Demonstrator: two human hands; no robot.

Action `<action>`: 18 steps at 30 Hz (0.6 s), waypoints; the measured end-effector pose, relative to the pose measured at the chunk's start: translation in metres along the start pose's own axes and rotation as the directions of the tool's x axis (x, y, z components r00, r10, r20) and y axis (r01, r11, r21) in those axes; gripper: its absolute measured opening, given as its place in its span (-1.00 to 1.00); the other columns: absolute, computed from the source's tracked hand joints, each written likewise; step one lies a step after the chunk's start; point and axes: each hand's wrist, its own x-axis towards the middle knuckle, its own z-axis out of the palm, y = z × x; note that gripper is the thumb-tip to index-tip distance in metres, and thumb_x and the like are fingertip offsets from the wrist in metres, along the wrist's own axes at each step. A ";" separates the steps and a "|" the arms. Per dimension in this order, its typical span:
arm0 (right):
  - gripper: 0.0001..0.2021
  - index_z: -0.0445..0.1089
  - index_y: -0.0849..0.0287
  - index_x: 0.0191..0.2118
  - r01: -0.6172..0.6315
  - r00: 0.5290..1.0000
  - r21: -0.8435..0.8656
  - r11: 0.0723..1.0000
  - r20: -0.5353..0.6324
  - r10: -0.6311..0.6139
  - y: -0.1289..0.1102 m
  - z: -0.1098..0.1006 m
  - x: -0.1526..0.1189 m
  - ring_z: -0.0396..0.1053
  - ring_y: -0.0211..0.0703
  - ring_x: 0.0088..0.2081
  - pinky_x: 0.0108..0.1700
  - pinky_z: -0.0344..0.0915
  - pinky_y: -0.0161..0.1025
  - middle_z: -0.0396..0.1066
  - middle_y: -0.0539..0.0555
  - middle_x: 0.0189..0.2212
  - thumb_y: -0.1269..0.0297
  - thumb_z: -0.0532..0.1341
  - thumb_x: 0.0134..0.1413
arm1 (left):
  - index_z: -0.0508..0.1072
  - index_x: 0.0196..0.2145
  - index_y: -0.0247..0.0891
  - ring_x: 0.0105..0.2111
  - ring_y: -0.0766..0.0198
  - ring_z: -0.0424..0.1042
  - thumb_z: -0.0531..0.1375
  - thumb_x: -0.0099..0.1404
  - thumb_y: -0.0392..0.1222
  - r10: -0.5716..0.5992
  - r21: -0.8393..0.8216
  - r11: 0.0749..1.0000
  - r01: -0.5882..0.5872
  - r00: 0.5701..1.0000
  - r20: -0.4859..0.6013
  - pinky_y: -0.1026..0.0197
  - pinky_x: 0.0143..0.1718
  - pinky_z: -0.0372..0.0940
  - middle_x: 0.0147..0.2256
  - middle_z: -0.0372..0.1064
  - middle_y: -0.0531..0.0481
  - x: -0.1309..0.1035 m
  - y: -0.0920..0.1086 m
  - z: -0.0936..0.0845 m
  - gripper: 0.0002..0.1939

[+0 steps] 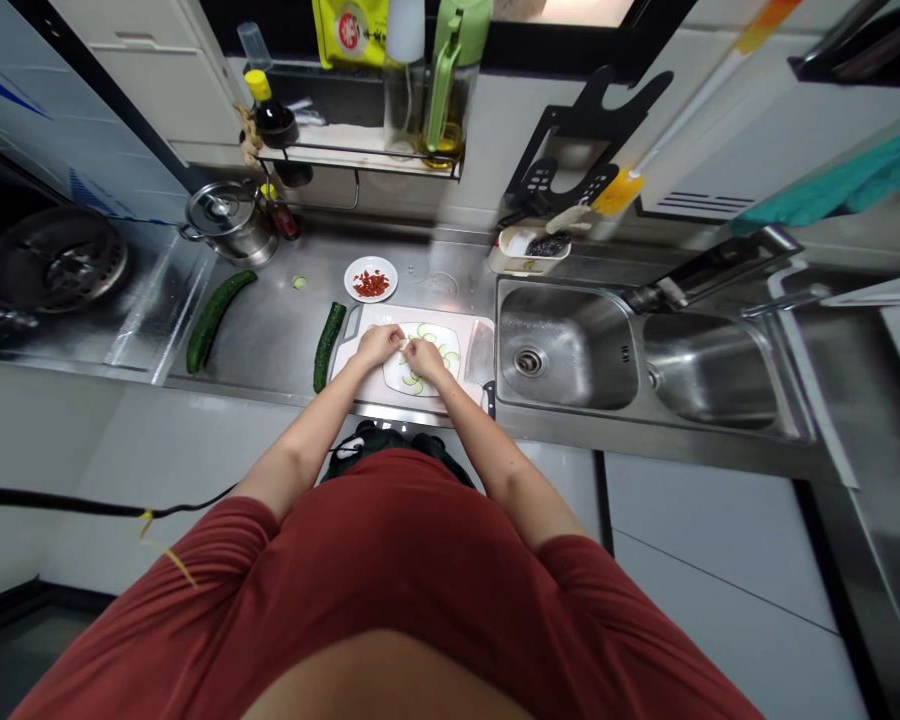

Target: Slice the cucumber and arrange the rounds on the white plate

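My left hand (380, 344) and my right hand (424, 358) meet over a white plate (391, 378), fingertips pinched close together. Between them is a small pale green bit that looks like a cucumber slice (403, 344). More thin slices lie on the plate in a curved pattern. Under the plate is a pale cutting board (367, 398). A knife (481, 352) with a black handle rests at the board's right end. Just left of the board lies a cut cucumber (329, 346). Behind it stands a small white dish (351, 273) holding small red pieces.
A long whole cucumber (217, 320) lies on the steel counter (285, 330) at left, near a lidded pot (229, 222). On the right is a double sink (570, 345). A wall shelf (360, 155) holds bottles. The stove with a wok (52, 260) is far left.
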 end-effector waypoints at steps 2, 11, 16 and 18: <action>-0.79 0.46 0.19 -0.25 -0.035 0.999 -0.053 0.998 0.016 0.036 -0.003 0.000 -0.001 0.42 -0.11 -0.25 -0.28 0.21 -0.31 0.50 0.17 -0.26 0.27 0.08 0.23 | 0.54 -0.25 -0.17 -0.38 0.20 0.38 0.20 0.12 -0.30 -0.014 0.085 0.996 0.012 1.000 0.024 0.22 -0.24 0.21 -0.41 0.47 -0.03 -0.001 0.002 0.001 -0.78; -0.75 0.36 0.14 -0.08 -0.057 0.997 -0.226 0.973 0.043 0.068 -0.014 0.003 -0.006 0.40 -0.09 -0.13 -0.20 0.24 -0.28 0.46 0.13 -0.16 0.24 -0.01 0.31 | 0.48 -0.11 -0.13 -0.17 0.17 0.38 0.12 0.24 -0.25 0.007 0.329 0.944 -0.016 1.000 0.028 0.20 -0.15 0.22 -0.25 0.49 -0.02 -0.004 0.002 0.005 -0.73; -0.76 0.30 0.13 -0.02 -0.068 0.996 -0.244 0.967 0.045 0.081 -0.014 0.007 -0.007 0.40 -0.09 -0.14 -0.20 0.24 -0.26 0.46 0.12 -0.16 0.23 -0.02 0.32 | 0.48 -0.10 -0.15 -0.09 0.13 0.33 0.11 0.26 -0.28 0.044 0.395 0.917 -0.051 0.999 0.026 0.16 -0.12 0.23 -0.17 0.46 -0.07 -0.007 0.000 0.008 -0.72; -0.75 0.29 0.13 -0.01 -0.065 0.996 -0.247 0.967 0.049 0.079 -0.015 0.008 -0.007 0.40 -0.10 -0.14 -0.20 0.24 -0.26 0.45 0.13 -0.16 0.24 -0.04 0.33 | 0.49 -0.12 -0.16 -0.08 0.12 0.31 0.10 0.26 -0.28 0.062 0.415 0.907 -0.070 0.998 0.032 0.15 -0.12 0.22 -0.15 0.43 -0.09 -0.008 -0.001 0.008 -0.73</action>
